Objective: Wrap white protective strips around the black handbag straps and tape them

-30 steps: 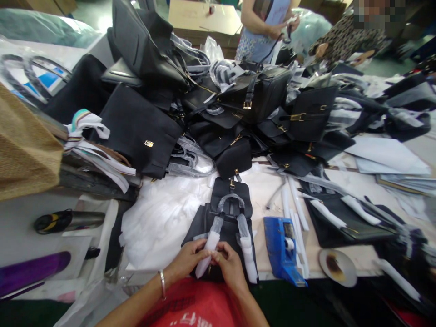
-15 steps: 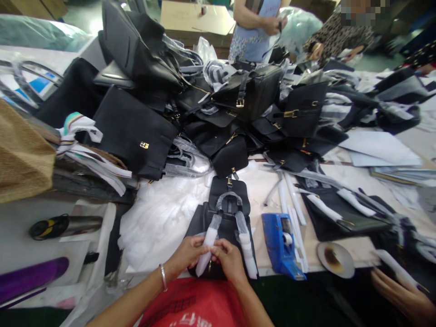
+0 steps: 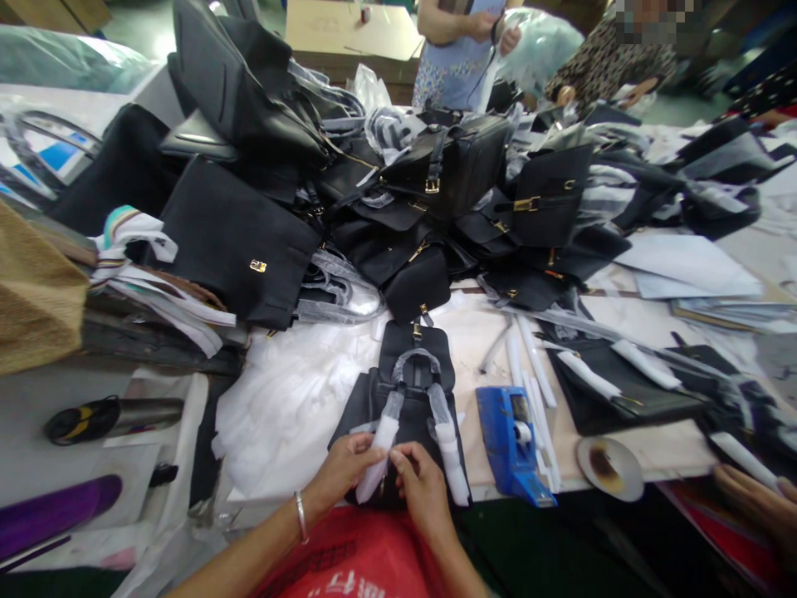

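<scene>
A black backpack (image 3: 398,390) lies in front of me, its straps sleeved in clear film and white foam. My left hand (image 3: 354,465) is closed around the left shoulder strap (image 3: 381,448), thumb on the white wrapping. Just right of that strap, my right hand (image 3: 420,477) has thumb and forefinger pinched together; whatever is between them is too small to make out. The other wrapped strap (image 3: 449,457) lies along the bag's right side. Right of the bag stands a blue tape dispenser (image 3: 511,444).
Black bags (image 3: 240,241) are heaped across the table behind. White foam sheets (image 3: 280,399) pile up at left, and foam strips (image 3: 536,407) lie beside the dispenser. A stained round dish (image 3: 610,468) sits at the front edge. At far right, a co-worker's hand (image 3: 750,498) touches a wrapped strap.
My right hand has drawn slightly away from the left strap, while my left hand keeps its grip. The co-worker's hand at right has moved outward. The view has shifted slightly.
</scene>
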Demonstrator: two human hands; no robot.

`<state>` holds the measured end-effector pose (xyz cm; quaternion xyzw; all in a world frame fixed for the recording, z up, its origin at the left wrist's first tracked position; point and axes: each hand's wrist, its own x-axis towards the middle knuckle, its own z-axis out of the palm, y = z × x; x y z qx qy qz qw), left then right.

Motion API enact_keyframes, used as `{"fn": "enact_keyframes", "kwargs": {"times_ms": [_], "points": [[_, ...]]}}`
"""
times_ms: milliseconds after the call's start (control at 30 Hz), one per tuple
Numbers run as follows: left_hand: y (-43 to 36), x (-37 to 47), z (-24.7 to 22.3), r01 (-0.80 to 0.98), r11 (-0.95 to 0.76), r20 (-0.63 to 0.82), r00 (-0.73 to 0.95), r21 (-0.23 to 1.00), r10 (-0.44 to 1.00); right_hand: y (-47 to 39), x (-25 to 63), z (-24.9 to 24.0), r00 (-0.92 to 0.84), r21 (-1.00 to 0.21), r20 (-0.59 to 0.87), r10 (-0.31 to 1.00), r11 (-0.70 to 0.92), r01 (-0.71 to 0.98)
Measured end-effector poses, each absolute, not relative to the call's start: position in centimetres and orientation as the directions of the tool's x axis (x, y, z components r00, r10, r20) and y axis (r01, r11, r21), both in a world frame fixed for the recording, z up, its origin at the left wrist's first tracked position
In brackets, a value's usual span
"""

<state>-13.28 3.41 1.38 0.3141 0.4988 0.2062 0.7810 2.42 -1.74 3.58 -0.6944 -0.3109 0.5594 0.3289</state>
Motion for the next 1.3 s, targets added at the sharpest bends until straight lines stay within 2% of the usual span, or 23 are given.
{"fn": "enact_keyframes", "kwargs": {"times_ms": [100, 367, 733, 933, 1133, 1300], "points": [[3.0, -13.3, 0.5, -0.026, 0.716, -0.647, 0.408, 0.698, 0.645, -3.1, 2.4, 3.2, 0.062, -0.754, -0.656, 0.752, -0.654, -0.052], [2.8, -13.5, 0.1, -0.044, 0.718, -0.636, 0.428, 0.695, 0.642, -2.6, 1.8, 1.8, -0.007, -0.788, -0.610, 0.792, -0.608, -0.096], [2.6, -13.4, 0.6, -0.040, 0.697, -0.621, 0.419, 0.716, 0.662, -1.4, 3.1, 3.4, -0.067, -0.839, -0.544, 0.837, -0.539, 0.071], [2.8, -13.1, 0.7, -0.020, 0.684, -0.625, 0.387, 0.730, 0.678, -0.8, 3.0, 3.5, 0.119, -0.841, -0.537, 0.835, -0.542, 0.011], [2.9, -13.3, 1.0, 0.061, 0.712, -0.662, 0.431, 0.699, 0.613, 0.3, 1.1, 2.9, 0.184, -0.820, -0.570, 0.801, -0.569, -0.066], [3.2, -13.5, -0.9, 0.122, 0.721, -0.705, 0.371, 0.682, 0.604, -0.4, 2.8, 4.7, 0.186, -0.824, -0.558, 0.809, -0.567, -0.008]]}}
